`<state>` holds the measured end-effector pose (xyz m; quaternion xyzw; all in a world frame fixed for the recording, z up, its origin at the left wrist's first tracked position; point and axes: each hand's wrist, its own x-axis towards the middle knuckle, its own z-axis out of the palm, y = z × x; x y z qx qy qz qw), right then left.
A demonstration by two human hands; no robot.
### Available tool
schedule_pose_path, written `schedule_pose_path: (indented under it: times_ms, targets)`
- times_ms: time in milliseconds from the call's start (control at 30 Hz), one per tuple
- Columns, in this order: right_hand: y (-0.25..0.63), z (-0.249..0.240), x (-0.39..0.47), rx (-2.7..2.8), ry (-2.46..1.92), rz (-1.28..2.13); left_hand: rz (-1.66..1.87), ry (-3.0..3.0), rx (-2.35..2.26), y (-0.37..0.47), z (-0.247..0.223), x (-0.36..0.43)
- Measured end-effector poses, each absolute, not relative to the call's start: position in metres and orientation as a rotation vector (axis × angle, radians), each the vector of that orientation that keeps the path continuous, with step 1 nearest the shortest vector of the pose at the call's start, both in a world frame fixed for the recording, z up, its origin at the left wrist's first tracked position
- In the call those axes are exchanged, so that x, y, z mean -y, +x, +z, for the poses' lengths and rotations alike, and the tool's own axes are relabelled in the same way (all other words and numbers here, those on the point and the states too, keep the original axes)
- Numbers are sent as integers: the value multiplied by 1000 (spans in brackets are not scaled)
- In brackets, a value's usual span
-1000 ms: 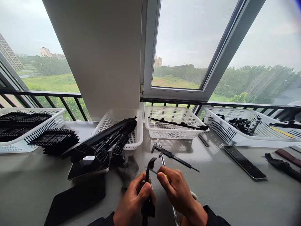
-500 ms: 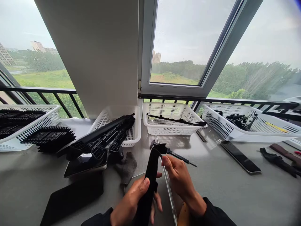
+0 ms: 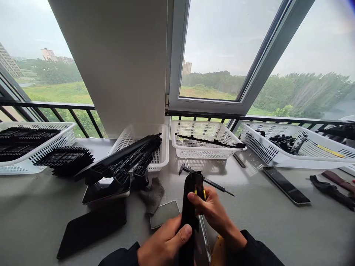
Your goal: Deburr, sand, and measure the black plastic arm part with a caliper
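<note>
A long black part (image 3: 189, 218) stands upright at the bottom centre. My left hand (image 3: 168, 242) is closed round its lower half, thumb across the front. Near the rounded top, my right hand (image 3: 212, 208) grips the same part, its thumb on the front face; something yellow (image 3: 204, 194) shows by the fingers, too small to name. Behind my hands a caliper (image 3: 215, 184) lies on the grey table (image 3: 277, 229). A grey cloth (image 3: 155, 194) and a small flat plate (image 3: 165, 214) are left of the part.
White baskets with black parts stand along the back: one at the far left (image 3: 59, 138), others at the centre left (image 3: 165, 155), centre (image 3: 199, 153) and right (image 3: 277, 159). A phone (image 3: 285, 184) lies at the right, a black tablet-like slab (image 3: 93, 229) at the left.
The black part has turned and shows more of its side. My right hand has shifted from its top edge down onto its face. A yellow thing has come into sight there.
</note>
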<state>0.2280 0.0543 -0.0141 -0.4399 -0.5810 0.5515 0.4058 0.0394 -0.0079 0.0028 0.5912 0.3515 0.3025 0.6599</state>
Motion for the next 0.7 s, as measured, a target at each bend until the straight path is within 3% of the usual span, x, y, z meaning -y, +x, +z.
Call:
schedule_pose_path:
  times_ms: [133,400,533,700]
  targets:
    - [230,-15,-58,1364,-1167,1338,788,1500,-901,31,16,-3]
    - [233,-15,-61,1261,-1264,1251,1222,2175,-1809,-85,-4,4]
    - [232,-16,-62,1265,-1249,1252,1147,2514,-1985,-146,-24,9]
    - [231,-16,-62,1277,-1249,1249,901,2320,-2232,-171,-39,-1]
